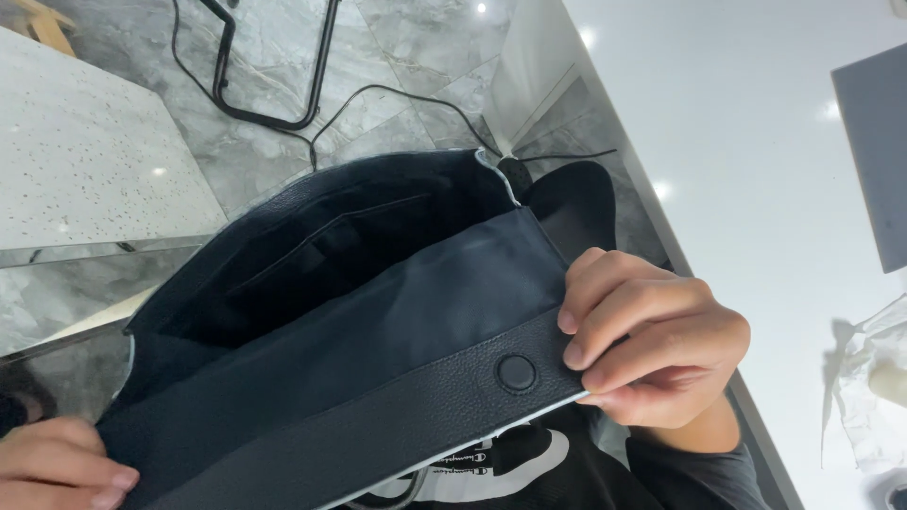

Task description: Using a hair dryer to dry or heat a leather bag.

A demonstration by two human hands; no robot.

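Black bag (378,321), grained leather outside and dull cloth lining inside, held open over the lap, mouth gaping toward 11 o'clock. Right hand (652,349) pinched shut on the near rim, just at 3 o'clock of the round snap button (517,372). Left hand (61,467) gripping the opposite end of the rim at 8 o'clock, though mostly cropped, so probably closed rather than surely. Judged soft, floppy and light: sags between the two holds, no stiffness of its own. Best taken along the reinforced rim band. White table (756,142) at 2 o'clock.
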